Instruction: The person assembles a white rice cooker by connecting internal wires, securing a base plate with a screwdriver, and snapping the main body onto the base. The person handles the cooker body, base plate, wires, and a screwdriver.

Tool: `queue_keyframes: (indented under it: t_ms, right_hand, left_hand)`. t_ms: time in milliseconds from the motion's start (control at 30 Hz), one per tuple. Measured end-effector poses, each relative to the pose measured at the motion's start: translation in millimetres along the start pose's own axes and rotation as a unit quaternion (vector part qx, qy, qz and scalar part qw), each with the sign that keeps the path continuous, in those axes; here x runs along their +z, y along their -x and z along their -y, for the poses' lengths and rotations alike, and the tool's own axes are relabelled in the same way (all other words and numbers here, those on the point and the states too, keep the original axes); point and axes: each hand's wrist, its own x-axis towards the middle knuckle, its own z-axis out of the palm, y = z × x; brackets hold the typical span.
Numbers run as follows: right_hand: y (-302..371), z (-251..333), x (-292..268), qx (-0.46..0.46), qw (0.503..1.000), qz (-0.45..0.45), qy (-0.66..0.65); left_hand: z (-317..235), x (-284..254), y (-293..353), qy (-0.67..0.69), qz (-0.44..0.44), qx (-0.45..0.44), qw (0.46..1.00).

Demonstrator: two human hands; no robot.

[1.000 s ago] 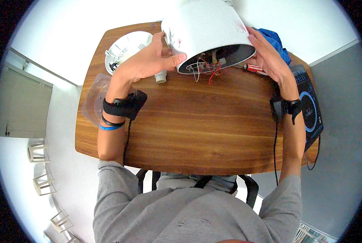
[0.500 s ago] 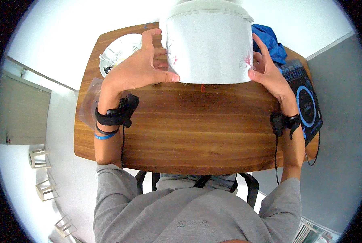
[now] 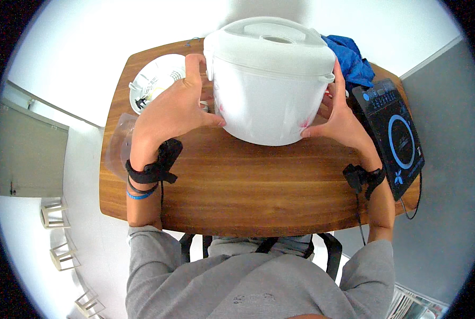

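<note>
Between my two hands is a white rice cooker [image 3: 272,103] with a closed pale lid, a top handle and small pink flowers on its sides. My left hand [image 3: 176,103] grips its left side, thumb along the lower front and fingers behind. On the opposite side my right hand [image 3: 336,114] clasps it the same way, thumb near a pink flower. The cooker tilts slightly, and its underside is hidden, so I cannot tell whether it touches the wooden table [image 3: 248,186]. Black straps with small devices circle both wrists.
A white basket [image 3: 160,69] with small items stands at the back left, near a clear plastic container [image 3: 119,143]. Behind the cooker's right side lies blue cloth [image 3: 349,58]. A black induction cooktop [image 3: 400,141] rests along the right edge, its cord hanging down.
Both hands have brought the rice cooker lower in the view and closer to me, and its lid and handle now show. The right hand has shifted slightly left with it.
</note>
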Motion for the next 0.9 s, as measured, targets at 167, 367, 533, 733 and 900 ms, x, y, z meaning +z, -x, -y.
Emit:
queue_keyframes:
  t_ms: [167,367,533,733,900]
  right_hand:
    - [4,3,2,-0.004,1.0,0.0,0.02]
    - [8,-6,5,-0.046,0.998,0.002,0.048]
    - [9,-12,14,-0.052,0.998,0.0,0.036]
    - [10,-22,14,-0.103,0.992,-0.016,0.075]
    - [10,-20,14,-0.12,0.989,-0.016,0.08]
  left_hand:
    - [14,1,4,0.03,-0.029,0.042,0.998]
    - [18,-1,3,0.027,-0.018,0.021,0.999]
    - [21,-11,5,0.015,0.033,0.007,0.999]
    - [17,-5,8,-0.007,0.019,0.042,0.999]
    - [28,-1,5,-0.002,0.023,0.041,0.999]
